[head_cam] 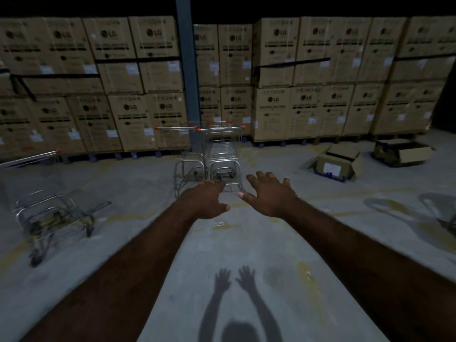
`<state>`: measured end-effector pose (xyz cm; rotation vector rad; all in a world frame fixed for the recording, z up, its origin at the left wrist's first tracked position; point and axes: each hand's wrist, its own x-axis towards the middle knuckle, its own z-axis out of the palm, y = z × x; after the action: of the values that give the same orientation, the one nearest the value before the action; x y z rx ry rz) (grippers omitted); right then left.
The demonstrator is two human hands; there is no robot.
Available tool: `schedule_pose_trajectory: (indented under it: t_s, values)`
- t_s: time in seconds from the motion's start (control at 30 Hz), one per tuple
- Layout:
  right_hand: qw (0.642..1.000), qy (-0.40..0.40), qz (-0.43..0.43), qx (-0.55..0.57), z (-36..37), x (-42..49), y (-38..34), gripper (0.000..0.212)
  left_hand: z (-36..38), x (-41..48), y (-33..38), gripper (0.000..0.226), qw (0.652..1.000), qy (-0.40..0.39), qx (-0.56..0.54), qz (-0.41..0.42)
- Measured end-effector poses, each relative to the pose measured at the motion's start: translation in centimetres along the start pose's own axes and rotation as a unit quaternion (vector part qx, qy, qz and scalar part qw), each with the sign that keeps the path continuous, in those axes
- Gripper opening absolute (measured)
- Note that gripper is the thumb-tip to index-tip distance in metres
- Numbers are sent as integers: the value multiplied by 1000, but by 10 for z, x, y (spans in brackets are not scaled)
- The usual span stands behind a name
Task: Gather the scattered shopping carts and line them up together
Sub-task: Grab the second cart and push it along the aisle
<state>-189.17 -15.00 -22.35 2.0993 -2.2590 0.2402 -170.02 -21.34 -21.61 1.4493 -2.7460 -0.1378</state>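
L hand [209, 201] and R hand [269, 196] empty, fingers [253, 180] spread; nested carts [217, 151] apart at 12 o'clock, long axis running away, both hands approx. equally near.

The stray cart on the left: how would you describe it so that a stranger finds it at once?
Find the wall of stacked cartons and its blue pillar, where several carts are parked together. Look left along the floor: the stray cart stands alone, nearer the camera than those.
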Motion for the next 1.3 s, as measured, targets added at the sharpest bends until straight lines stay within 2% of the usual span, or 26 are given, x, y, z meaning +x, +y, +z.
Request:
schedule_pose_trajectory:
  t_s: [0.43, 0.73, 1.0, 1.3]
  values:
    - [1000, -6, 13, -12, 56, 313, 106, 78, 20, 348, -88, 86, 999, -1, -19, 36]
    - [1000, -21, 17, -8, 69, 530, 179, 79, 7, 568, -129, 75, 998, -9, -17, 52]
    - [1000, -27, 1, 9, 122, 730, 257, 80, 29, 774, -170, 89, 1000, -18, 1, -3]
    - [997, -62, -50, 15, 139, 946, 325, 83, 21, 969, -232, 88, 997, -22, 6, -69]
